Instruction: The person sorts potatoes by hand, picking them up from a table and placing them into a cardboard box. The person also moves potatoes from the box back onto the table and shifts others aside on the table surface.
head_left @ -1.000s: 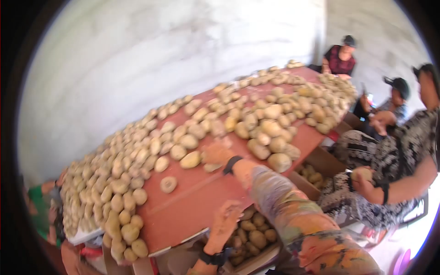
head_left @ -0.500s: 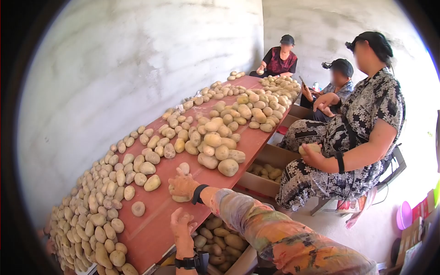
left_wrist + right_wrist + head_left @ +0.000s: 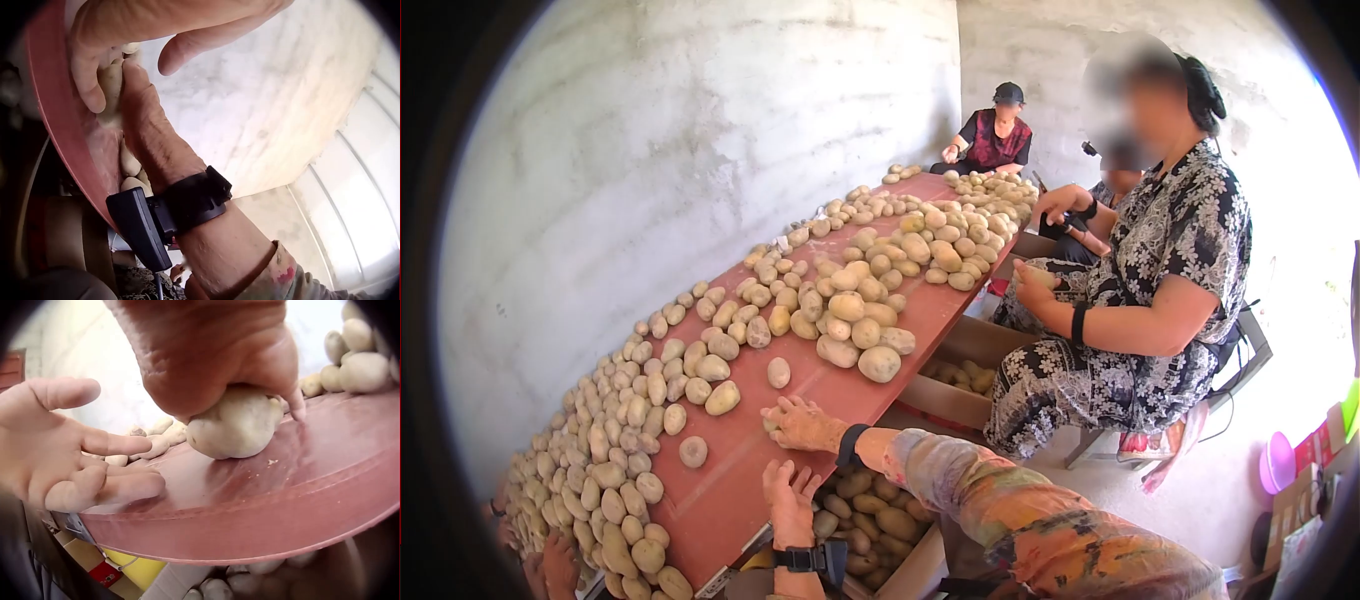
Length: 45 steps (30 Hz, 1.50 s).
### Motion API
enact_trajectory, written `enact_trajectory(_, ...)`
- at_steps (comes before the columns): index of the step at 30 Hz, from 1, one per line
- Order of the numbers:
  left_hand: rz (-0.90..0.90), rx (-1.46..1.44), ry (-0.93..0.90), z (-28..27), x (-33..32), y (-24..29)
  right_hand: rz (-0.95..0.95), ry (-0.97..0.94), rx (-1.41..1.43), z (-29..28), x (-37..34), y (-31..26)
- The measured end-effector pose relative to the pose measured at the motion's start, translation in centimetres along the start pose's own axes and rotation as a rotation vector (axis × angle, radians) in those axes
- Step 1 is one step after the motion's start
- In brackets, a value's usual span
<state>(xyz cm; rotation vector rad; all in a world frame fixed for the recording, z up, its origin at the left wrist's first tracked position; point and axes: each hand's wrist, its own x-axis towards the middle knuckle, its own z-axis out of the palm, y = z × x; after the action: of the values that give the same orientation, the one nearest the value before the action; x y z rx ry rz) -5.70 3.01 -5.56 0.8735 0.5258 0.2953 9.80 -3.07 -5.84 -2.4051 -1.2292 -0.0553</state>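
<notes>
Your right hand (image 3: 808, 426) curves over a pale tan, smooth-skinned potato (image 3: 234, 434) near the front edge of the brick-red, hard-topped table (image 3: 735, 440). From the head you get only a sliver of it past the fingers; the right wrist view shows its lumpy, rounded body bulging out beneath your palm, with your fingers clamped on it and one fingertip down near the tabletop. Whether the potato touches the table or is just above it, you cannot tell from that angle.

Your left hand (image 3: 788, 500) is just beside it, at the table edge, holding nothing; the right wrist view shows its palm, thumb raised and fingers extended, some apart and the lower ones close together. The left wrist view adds the bulky black plastic camera (image 3: 139, 228) strapped to your right wrist, which the head view hides (there you see only a black fabric band (image 3: 850, 443)).

Two loose brown, oval potatoes (image 3: 779, 373) lie apart beyond your hands, between the long spread of dusty tan potatoes (image 3: 610, 465) and the heaped, yellowish-tan pile (image 3: 865, 305). Below the edge, the head view shows a brown cardboard box (image 3: 928, 568) holding more potatoes; the right wrist view reveals something bright yellow (image 3: 142, 572) down there too.
</notes>
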Motion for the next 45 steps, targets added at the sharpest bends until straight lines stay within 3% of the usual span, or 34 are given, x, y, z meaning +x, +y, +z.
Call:
enact_trajectory(10,0.011,-0.048,-0.015,-0.8,0.0,-0.2,0.015,-0.123,0.035,-2.4,-2.1,-1.1)
enact_trajectory(12,0.051,-0.052,-0.04,-0.5,-0.7,0.2,-0.028,-0.07,-0.035,-1.3,-1.5,-0.2)
enact_trajectory(20,0.136,-0.023,0.084,-0.9,-0.4,2.2,-0.019,-0.162,0.045,-1.5,-1.4,-0.6)
enact_trajectory(30,0.145,-0.055,0.059,-1.1,-0.4,2.7,-0.077,-0.133,-0.019,-2.2,-5.0,-2.1)
enact_trajectory(33,0.192,-0.032,0.074,-1.0,-0.3,3.0,-0.146,-0.092,-0.084,-1.8,-6.1,-1.5)
enact_trajectory(35,0.199,-0.039,0.083,-0.9,-0.4,3.4,-0.297,0.038,-0.124,-1.8,-6.4,-0.5)
enact_trajectory(38,0.205,-0.041,0.093,-1.2,-0.3,3.7,-0.153,-0.214,-0.029,-3.9,-6.5,-0.8)
enact_trajectory(45,0.236,-0.053,0.075,-1.4,-0.3,5.4,-0.134,-0.147,-0.037,-3.5,-6.4,-0.1)
